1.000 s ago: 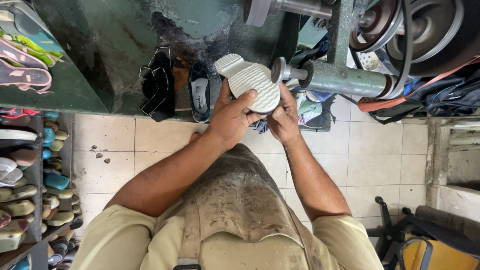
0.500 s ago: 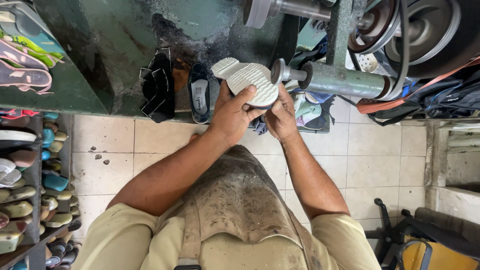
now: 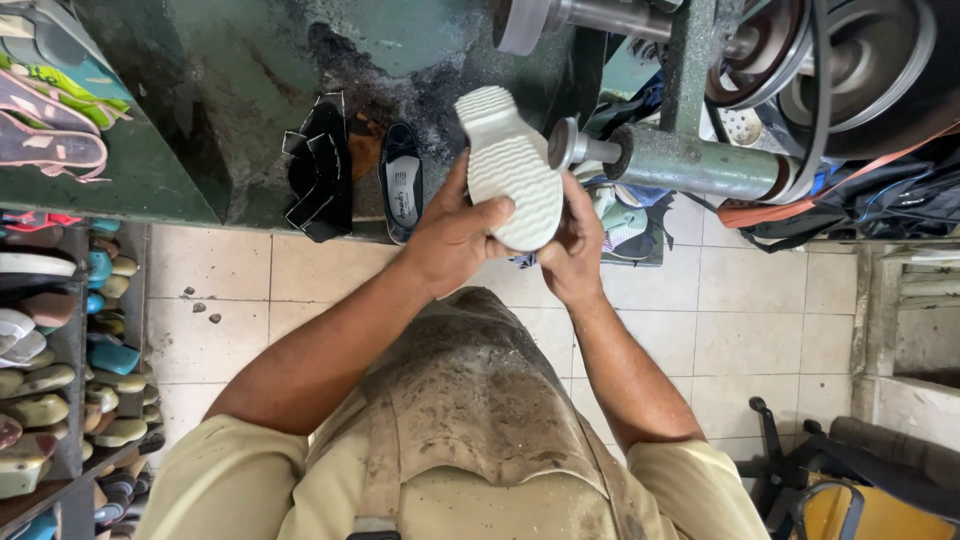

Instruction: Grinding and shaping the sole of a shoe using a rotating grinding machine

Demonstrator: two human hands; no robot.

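Head view, looking straight down. Fingers of left hand (image 3: 455,235) wrapped closed around near end of white ridged shoe sole (image 3: 510,165), thumb pressed flat across tread. Fingers of right hand (image 3: 572,245) curled closed against opposite edge, mostly hidden behind sole, thumb along rim. Sole held tread-up between both hands, above floor level, far end angled away from body; two-sided grip judged to steady piece against sideways force. Right edge of sole positioned just beside small spindle tip (image 3: 565,145) of green grinding machine shaft (image 3: 690,160); contact not confirmable. Belt pulleys (image 3: 830,60) mounted above right of shaft. Both forearms extended forward over dusty, stained apron (image 3: 480,410). Black strapped sandal (image 3: 320,170) and dark blue flat shoe (image 3: 402,185) stood against green wall (image 3: 230,90) beyond hands, well apart from sole. Shelves of assorted footwear (image 3: 55,380) at left. Tiled floor (image 3: 750,320) below. Black chair base (image 3: 800,460) at lower right.
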